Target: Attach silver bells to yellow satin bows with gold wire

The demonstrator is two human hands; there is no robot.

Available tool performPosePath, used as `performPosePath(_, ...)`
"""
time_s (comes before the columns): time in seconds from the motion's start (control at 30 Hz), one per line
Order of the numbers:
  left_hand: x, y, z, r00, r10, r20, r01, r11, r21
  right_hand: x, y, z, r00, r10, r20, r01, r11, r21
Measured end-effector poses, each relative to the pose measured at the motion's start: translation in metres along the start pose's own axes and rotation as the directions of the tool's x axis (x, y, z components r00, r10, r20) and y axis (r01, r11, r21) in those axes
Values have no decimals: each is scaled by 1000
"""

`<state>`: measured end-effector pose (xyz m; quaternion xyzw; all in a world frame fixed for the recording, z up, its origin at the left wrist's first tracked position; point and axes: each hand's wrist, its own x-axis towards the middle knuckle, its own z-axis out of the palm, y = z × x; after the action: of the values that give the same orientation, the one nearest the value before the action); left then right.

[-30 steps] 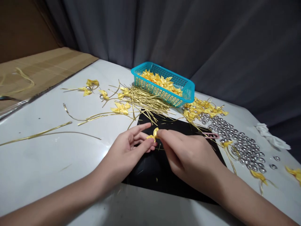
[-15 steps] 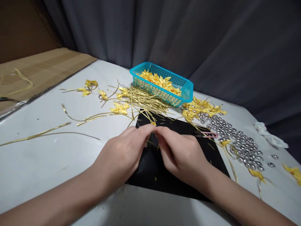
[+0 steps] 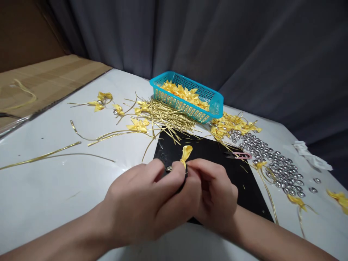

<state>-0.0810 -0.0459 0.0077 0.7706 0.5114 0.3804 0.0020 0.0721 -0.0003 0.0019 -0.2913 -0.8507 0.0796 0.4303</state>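
Note:
A small yellow ribbon bow [image 3: 186,154] stands up from between my fingertips, over the black mat [image 3: 217,152]. My left hand [image 3: 152,199] is closed, its thumb and forefinger pinching the bow's base. Against that same base my right hand [image 3: 217,188] also pinches, but what lies between its fingertips is too small to make out. A short bit of thin gold strand shows just under the bow. Beside my left fingers is a silver bead [image 3: 169,168]; whether it hangs from the strand or lies on the mat I cannot tell.
Behind the mat, a blue basket [image 3: 187,99] holds yellow bows, with gold cords [image 3: 171,116] heaped before it. Right of the mat lie silver beads [image 3: 272,163] and more yellow bows [image 3: 233,123]. Pink-handled snips [image 3: 240,155] rest on the mat. A white cloth [image 3: 312,156] is far right.
Both hands have come down toward me and turned, the left now crossing in front of the right. The yellow bow, mostly hidden before, shows above the fingertips.

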Motion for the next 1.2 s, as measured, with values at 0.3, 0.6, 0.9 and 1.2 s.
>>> performPosePath(0.3, -10, 1, 4, 981, -134, -143, 129, 991, -43, -6, -2, 10, 982, 56, -181, -39, 994, 98)
performPosePath(0.6, -6, 5, -5, 988, -147, -52, 145, 988, -47, -9, -5, 12, 980, 147, -131, -129, 982, 139)
performPosePath(0.9, -3, 4, 0, 997, -77, -16, 75, 992, -103, -8, -14, 12, 963, 265, 46, -265, 908, 323)
performPosePath(1.2, -5, 0, -2, 999, 22, 28, -22, 1000, -18, -8, -15, 14, 942, 324, 92, -333, 858, 391)
